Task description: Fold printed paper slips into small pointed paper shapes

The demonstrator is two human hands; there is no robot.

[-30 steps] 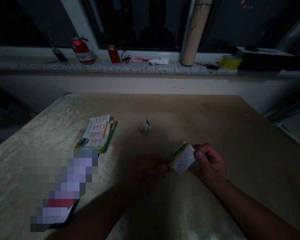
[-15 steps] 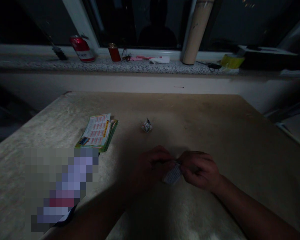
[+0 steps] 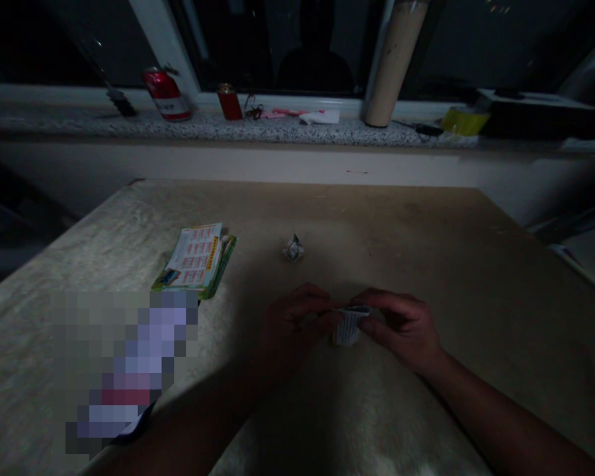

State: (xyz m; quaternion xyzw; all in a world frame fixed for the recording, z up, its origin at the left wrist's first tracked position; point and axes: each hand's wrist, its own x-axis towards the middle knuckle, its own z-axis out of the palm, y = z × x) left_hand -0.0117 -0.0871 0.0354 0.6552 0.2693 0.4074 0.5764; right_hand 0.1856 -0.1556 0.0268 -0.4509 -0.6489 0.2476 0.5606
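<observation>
Between my two hands is a small folded piece of printed paper (image 3: 348, 328), its top edge parted a little. My left hand (image 3: 297, 324) pinches its left side with thumb and fingers. On the other side, my right hand (image 3: 406, 325) grips the paper near its upper right corner, thumb in front and fingers behind. Just beyond the hands, a small pointed folded-paper piece (image 3: 293, 248) stands on the table (image 3: 426, 238). Dim light hides much of the left hand's fingers.
Left on the table lies a stack of printed calendar cards (image 3: 193, 261), with a blurred-out object (image 3: 139, 363) nearer me. Along the granite windowsill (image 3: 287, 134) stand a red can (image 3: 166, 94), a red lighter-like item (image 3: 229, 102), a cardboard tube (image 3: 396, 63) and a yellow item (image 3: 465, 121).
The paper's top edge has opened out and turned more upright between my hands. My right hand's fingers have stretched a little and shifted slightly; the other things stay in place.
</observation>
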